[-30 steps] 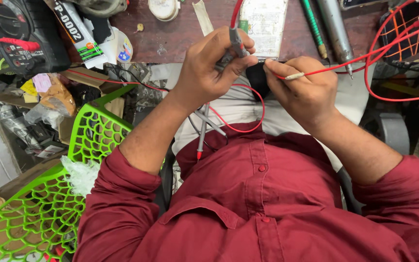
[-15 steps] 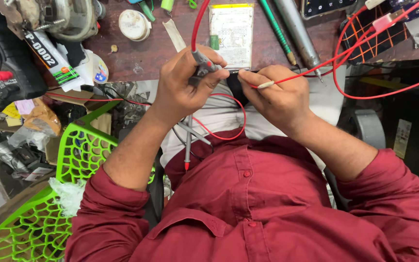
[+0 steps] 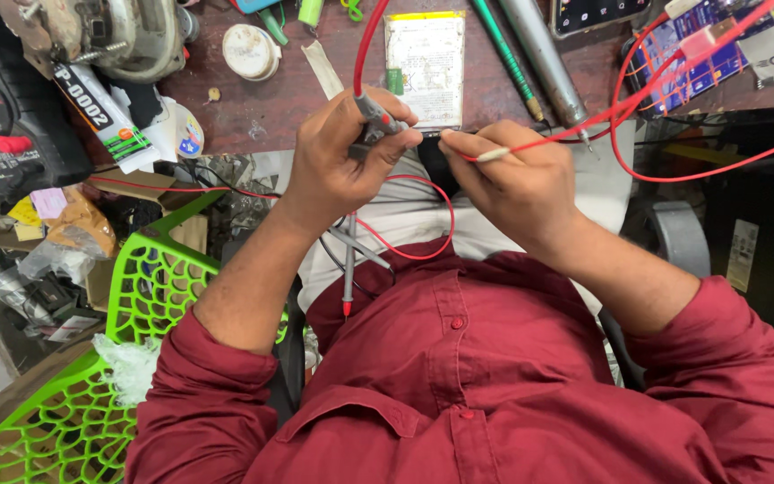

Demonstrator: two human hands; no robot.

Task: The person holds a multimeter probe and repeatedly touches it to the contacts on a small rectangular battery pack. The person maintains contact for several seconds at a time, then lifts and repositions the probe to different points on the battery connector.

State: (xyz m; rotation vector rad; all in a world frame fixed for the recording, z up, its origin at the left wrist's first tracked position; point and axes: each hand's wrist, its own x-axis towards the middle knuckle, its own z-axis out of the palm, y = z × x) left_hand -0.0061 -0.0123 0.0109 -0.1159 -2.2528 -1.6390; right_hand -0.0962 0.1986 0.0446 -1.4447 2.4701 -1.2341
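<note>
**Two hands, one red lead**

Near the maroon shirt, the left hand pinches a grey probe; the right hand pinches a red wire tip. Beyond, a phone board lies on the brown bench.

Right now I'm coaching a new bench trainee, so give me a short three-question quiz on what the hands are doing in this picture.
1. True or false: the left hand holds a grey test probe.
2. What does the right hand pinch? A) a screwdriver B) a red wire C) a roll of tape
3. What colour is the plastic chair beside the left arm?

Key: 1 true; 2 B; 3 green.
</note>
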